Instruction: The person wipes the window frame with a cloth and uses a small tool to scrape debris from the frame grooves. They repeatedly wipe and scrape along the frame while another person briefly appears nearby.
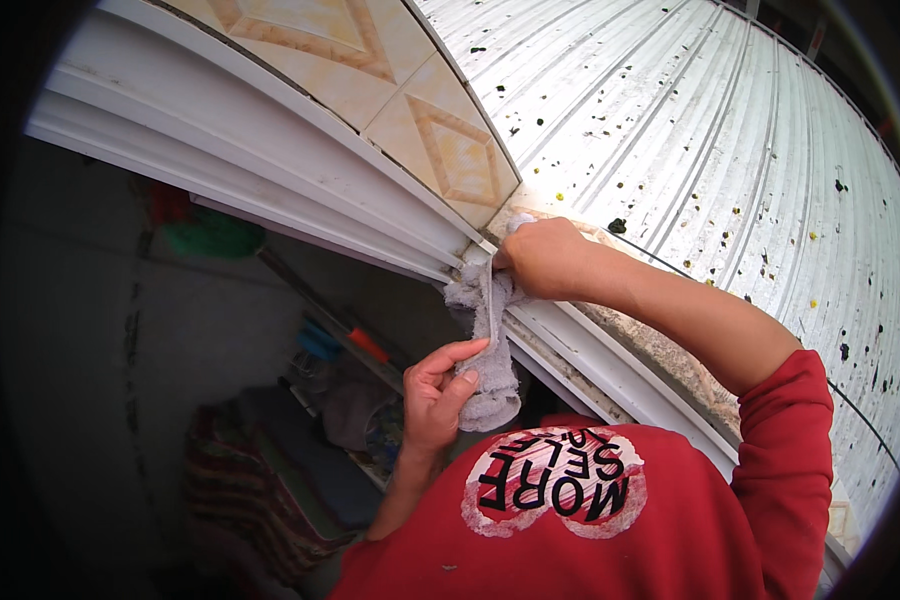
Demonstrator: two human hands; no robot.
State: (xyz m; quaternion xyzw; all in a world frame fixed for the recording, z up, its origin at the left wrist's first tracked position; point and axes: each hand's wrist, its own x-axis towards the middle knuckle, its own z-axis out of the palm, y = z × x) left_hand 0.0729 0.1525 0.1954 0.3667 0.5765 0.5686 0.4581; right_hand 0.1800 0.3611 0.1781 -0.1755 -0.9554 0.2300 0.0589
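A grey terry cloth (495,382) hangs over the white window frame (570,337) at its corner, with its lower end dangling on the inner side. My left hand (431,397) pinches the cloth's hanging edge between thumb and fingers. Above it, my right hand (544,259) is curled at the frame's corner, closed on the upper part of the cloth. Its fingertips are mostly hidden behind the knuckles. Dirt lies in the track of the frame below the cloth.
Outside is a white corrugated metal roof (645,112) with scattered dark and yellow debris. Patterned tiles (450,150) border the frame. In the dim room below stand a long pole (307,289), a green object (214,232) and a striped textile (232,480).
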